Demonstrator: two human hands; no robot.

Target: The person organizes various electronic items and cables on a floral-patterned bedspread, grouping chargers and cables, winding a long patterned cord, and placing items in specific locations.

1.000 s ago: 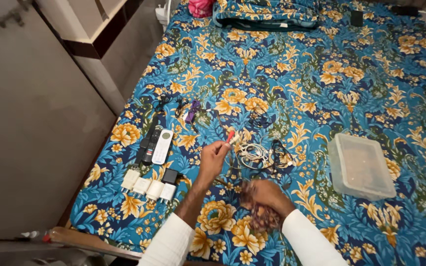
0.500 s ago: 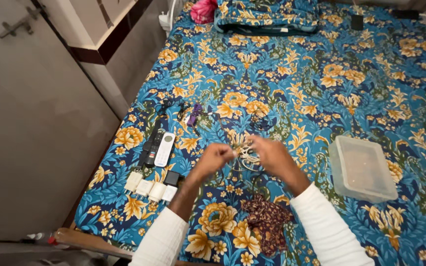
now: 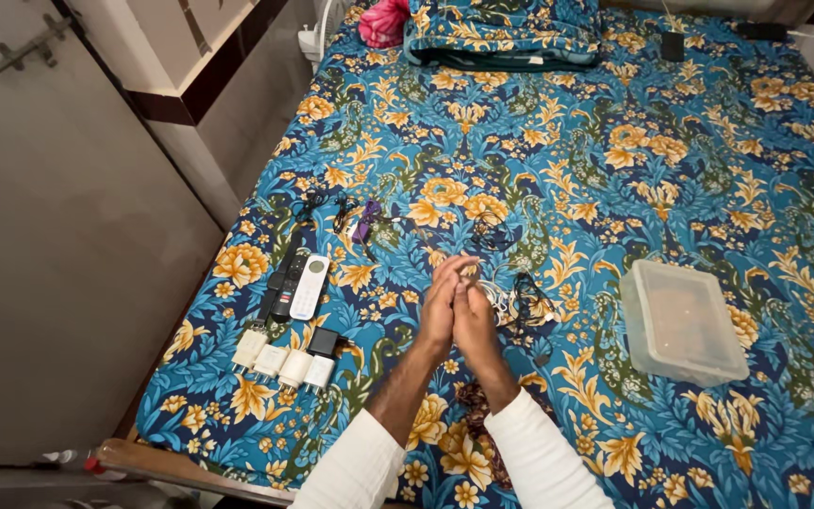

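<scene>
Big flowered bedsheet (image 3: 614, 170) covers the bed, and everything lies on it. Right of your grip, well apart, sits the clear plastic box (image 3: 680, 320), nothing sorted into it as far as shows. Left of your grip the white and dark remotes (image 3: 299, 283) lie side by side, and below them the row of white plug adapters (image 3: 280, 363) with one black one stands lined up; that part looks sorted. Beyond your grip, the dark earphone leads and a purple bit (image 3: 366, 219) lie loose, each apart from the others. Just right of your grip the tangle of white and black cables (image 3: 517, 297) is unsorted, so I judge the cable part is what's left.

Your left hand (image 3: 442, 303) and right hand (image 3: 475, 316) are pressed together, palms nearly touching, fingers closed around a bundled white cable (image 3: 468, 271) whose end peeks out at the fingertips. The cable is mostly hidden between the hands, held just above the sheet beside the tangle. Brown patterned cloth (image 3: 478, 398) lies under your wrists.
</scene>
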